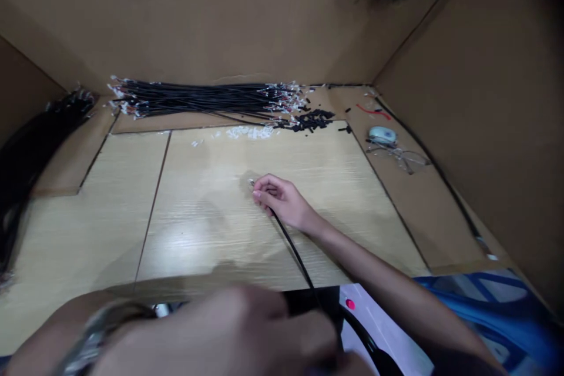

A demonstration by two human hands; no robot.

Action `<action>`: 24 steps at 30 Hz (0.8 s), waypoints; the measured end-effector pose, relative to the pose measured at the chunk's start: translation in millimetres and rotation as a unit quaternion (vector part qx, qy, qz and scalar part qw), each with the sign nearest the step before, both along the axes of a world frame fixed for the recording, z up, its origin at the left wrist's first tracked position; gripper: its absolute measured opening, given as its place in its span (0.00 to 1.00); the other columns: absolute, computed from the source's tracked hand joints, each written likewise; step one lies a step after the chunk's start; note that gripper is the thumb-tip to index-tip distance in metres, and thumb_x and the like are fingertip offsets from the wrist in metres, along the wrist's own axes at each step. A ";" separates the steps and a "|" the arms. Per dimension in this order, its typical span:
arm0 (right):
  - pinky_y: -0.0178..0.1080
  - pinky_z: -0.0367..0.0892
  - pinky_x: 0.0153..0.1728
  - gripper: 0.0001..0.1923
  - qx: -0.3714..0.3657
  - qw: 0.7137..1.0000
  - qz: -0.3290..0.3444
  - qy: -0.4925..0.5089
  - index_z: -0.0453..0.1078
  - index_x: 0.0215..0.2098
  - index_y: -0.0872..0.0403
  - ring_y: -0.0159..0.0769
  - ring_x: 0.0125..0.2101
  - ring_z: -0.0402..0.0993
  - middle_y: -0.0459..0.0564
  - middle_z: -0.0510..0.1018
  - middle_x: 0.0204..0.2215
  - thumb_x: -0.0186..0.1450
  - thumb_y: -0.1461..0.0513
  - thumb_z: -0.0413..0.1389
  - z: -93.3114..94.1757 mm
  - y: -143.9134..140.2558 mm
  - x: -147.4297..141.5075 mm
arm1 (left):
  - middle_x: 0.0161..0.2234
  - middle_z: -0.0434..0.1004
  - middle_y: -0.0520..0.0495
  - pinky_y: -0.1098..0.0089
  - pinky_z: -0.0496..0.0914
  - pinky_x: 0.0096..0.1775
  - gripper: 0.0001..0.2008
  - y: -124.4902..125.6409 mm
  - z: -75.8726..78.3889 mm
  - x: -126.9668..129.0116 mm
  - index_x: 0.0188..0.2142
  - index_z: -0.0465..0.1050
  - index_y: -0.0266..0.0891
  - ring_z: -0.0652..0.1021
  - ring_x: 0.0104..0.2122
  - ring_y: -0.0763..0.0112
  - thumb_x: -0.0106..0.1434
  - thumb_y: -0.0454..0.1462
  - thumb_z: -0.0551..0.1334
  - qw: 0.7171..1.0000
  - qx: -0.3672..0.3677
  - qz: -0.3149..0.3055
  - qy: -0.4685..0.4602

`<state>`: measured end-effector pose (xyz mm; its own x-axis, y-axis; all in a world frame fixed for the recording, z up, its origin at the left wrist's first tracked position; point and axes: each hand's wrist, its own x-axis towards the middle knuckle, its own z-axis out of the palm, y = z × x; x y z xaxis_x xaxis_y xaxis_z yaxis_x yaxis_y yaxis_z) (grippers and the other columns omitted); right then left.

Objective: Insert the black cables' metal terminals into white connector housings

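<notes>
My right hand [282, 200] is closed around one end of a black cable [293, 247], above the middle of the light wooden tabletop. A small pale tip [251, 183] sticks out past its fingertips. From that hand the cable drops toward the lower edge of the view. There my left hand [229, 335], close to the camera and blurred, is closed with curled fingers, and the cable runs into them. A metal wristband [97, 335] circles the left wrist. The far end of the cable is hidden.
At the back lies a bundle of black cables [198, 97], beside small white pieces [251, 132] and black tube pieces [312, 120]. More cables [35, 141] lie left. Eyeglasses [400, 157] and a pale rounded object [382, 136] sit right. Cardboard walls [198, 17] enclose the table.
</notes>
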<state>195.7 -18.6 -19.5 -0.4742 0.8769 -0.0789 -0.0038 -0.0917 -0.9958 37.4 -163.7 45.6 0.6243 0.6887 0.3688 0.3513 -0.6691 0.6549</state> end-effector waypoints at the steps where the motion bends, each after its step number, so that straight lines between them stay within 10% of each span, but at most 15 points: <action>1: 0.30 0.60 0.21 0.11 0.001 1.000 0.003 -0.002 0.68 0.37 0.53 0.26 0.22 0.65 0.43 0.72 0.27 0.65 0.54 0.59 0.0 -0.2 0.1 | 0.22 0.75 0.55 0.67 0.67 0.24 0.14 15.6 10.0 13.3 0.36 0.75 0.50 0.70 0.19 0.72 0.67 0.52 0.56 0.999 0.014 -0.032 0.002; 3: 0.31 0.60 0.21 0.11 0.006 1.000 0.001 -0.005 0.68 0.37 0.53 0.27 0.22 0.64 0.43 0.71 0.27 0.65 0.55 0.59 0.9 -0.4 0.2 | 0.23 0.75 0.53 0.69 0.63 0.20 0.13 52.6 32.0 23.7 0.32 0.74 0.41 0.72 0.20 0.73 0.70 0.34 0.53 0.988 0.093 -0.120 0.041; 6: 0.32 0.62 0.27 0.09 0.027 1.000 0.000 -0.010 0.69 0.38 0.53 0.28 0.26 0.66 0.43 0.71 0.29 0.66 0.56 0.59 4.8 -1.4 -0.3 | 0.26 0.80 0.54 0.74 0.68 0.26 0.08 101.2 44.1 2.1 0.35 0.76 0.37 0.74 0.21 0.78 0.70 0.34 0.58 0.991 0.121 -0.062 0.020; 15: 0.32 0.61 0.31 0.05 0.070 0.995 0.051 -0.045 0.70 0.38 0.54 0.29 0.29 0.67 0.44 0.73 0.29 0.67 0.60 0.56 15.8 -8.9 -3.0 | 0.40 0.80 0.44 0.74 0.75 0.37 0.09 136.0 -29.3 -75.0 0.48 0.73 0.37 0.81 0.36 0.72 0.67 0.34 0.61 0.989 0.119 0.047 0.074; 24: 0.33 0.61 0.30 0.06 0.076 0.994 0.044 -0.064 0.70 0.37 0.53 0.29 0.29 0.66 0.43 0.71 0.28 0.67 0.59 0.56 13.7 -7.8 -2.4 | 0.38 0.82 0.46 0.72 0.77 0.37 0.07 134.5 -39.1 -70.2 0.45 0.74 0.38 0.82 0.37 0.70 0.67 0.32 0.62 0.980 0.184 0.036 0.071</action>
